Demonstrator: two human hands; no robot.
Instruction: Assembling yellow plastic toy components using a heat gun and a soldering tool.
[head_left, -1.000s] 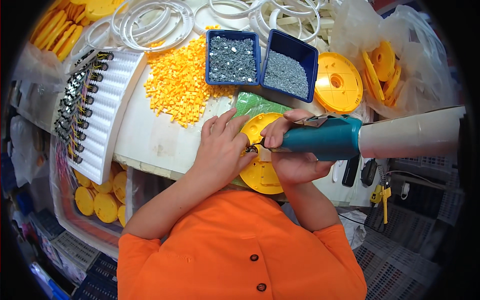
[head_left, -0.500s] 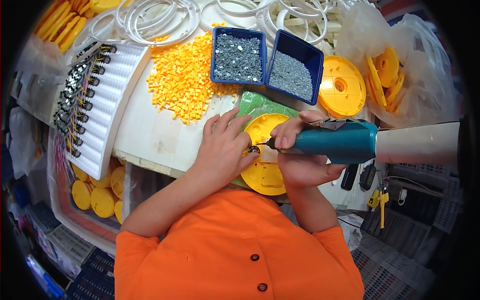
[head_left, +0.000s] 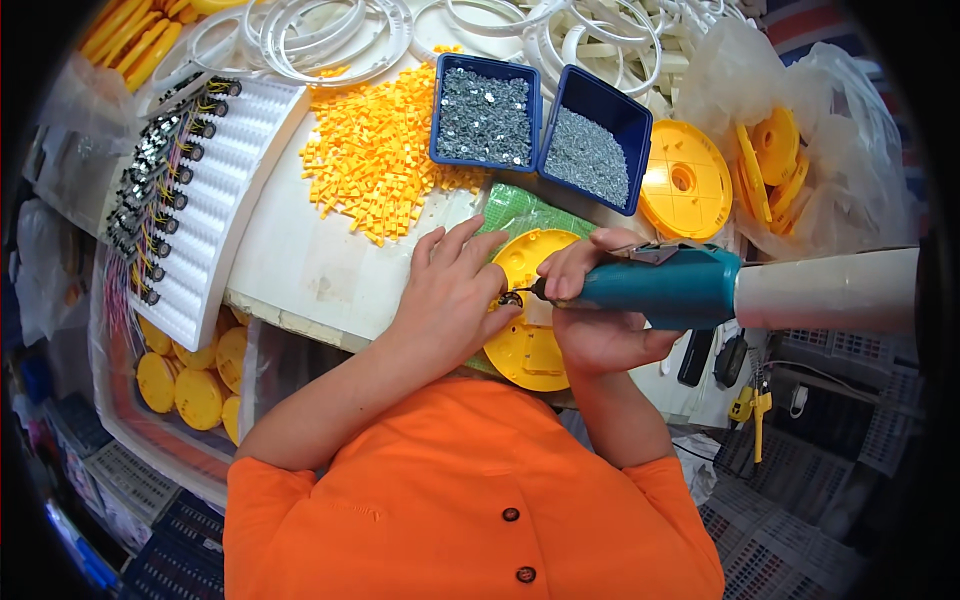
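Observation:
My right hand [head_left: 612, 338] is wrapped round a teal electric screwdriver [head_left: 672, 287], held level with its thin bit pointing left. The bit's tip comes down at a small round black part [head_left: 511, 299] on a yellow round plastic housing [head_left: 530, 362]. My left hand [head_left: 440, 290] rests at the housing's left side, thumb and forefinger closed about the black part and the other fingers stretched out. My fingers partly cover that part, and the screw, if there is one, is too small to make out. Under the housing lies a green wrapped pad [head_left: 520, 207].
Two blue bins of small metal pieces [head_left: 487, 108] and screws [head_left: 588, 155] stand beyond the housing, beside a heap of small yellow pieces [head_left: 365, 150]. A white foam tray [head_left: 225, 190] with wired parts lies left. Yellow covers [head_left: 686, 180] and white rings [head_left: 330, 40] lie farther off.
The view has shifted slightly. My right hand and the screwdriver have moved a little to the left; my left hand keeps its place on the housing.

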